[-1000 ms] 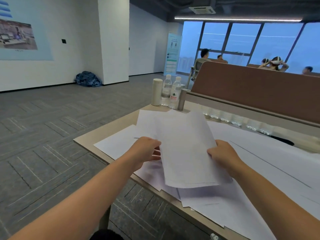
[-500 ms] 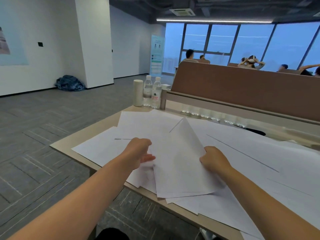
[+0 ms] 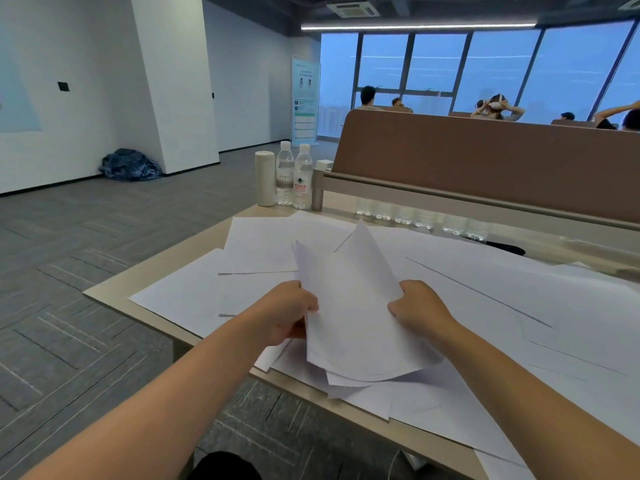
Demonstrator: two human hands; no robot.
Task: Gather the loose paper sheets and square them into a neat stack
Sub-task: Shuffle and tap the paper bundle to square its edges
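A loose bundle of white paper sheets [image 3: 349, 306] is tilted up off the desk, its edges uneven and fanned at the near end. My left hand [image 3: 289, 311] grips the bundle's left edge. My right hand [image 3: 420, 306] grips its right edge. More loose sheets [image 3: 263, 251] lie spread flat on the light wooden desk [image 3: 114, 289], under and around the bundle, some overhanging the near edge. Large white sheets [image 3: 519, 306] cover the desk to the right.
Two water bottles [image 3: 294, 180], a white cylinder [image 3: 265, 178] and a small metal post stand at the desk's far left corner. A brown partition [image 3: 485, 157] runs along the back, with people seated beyond it. Grey carpet lies to the left.
Both hands have closed in on the sheets and raised them from flat into a tilted bundle. The left hand, loose beside the paper before, now grips its edge.
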